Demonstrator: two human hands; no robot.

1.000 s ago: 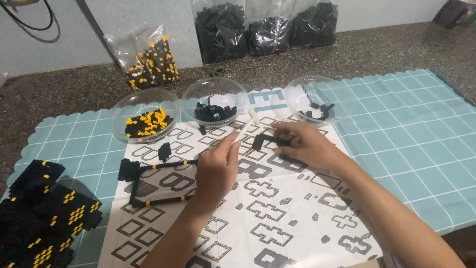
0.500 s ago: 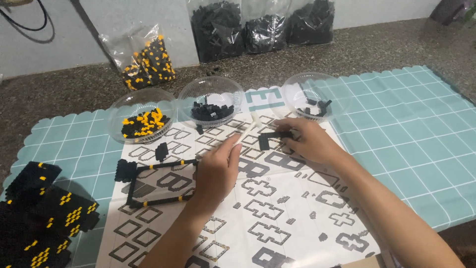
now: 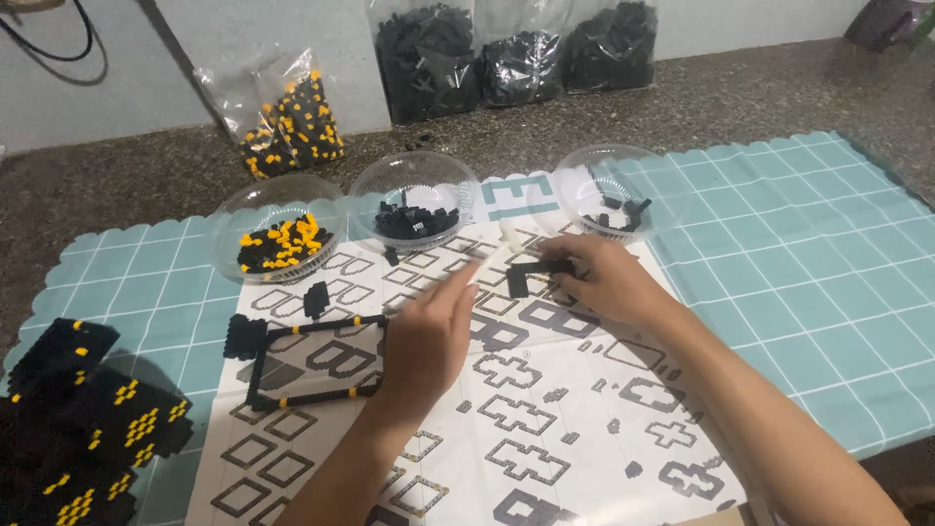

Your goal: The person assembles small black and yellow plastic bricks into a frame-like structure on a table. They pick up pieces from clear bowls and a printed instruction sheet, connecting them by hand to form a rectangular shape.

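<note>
Pinched in your right hand (image 3: 609,282) is a small black brick piece (image 3: 536,270), fingers closed on its right end and the piece held just above the printed instruction sheet (image 3: 545,409), in front of the rightmost clear bowl (image 3: 614,195). Your left hand (image 3: 429,336) holds nothing I can see; its fingers are stretched forward and blurred. Compared with a second ago, that hand has slid back and to the left, away from the piece, and now lies over the right end of the black frame with yellow studs (image 3: 302,360). The piece has hardly shifted. So the two hands have parted: one keeps the small part, the other has come to the frame. Beyond the sheet stand a bowl of black and yellow bricks (image 3: 278,239) and a middle bowl of black bricks (image 3: 414,209), on the teal mat (image 3: 808,273).
</note>
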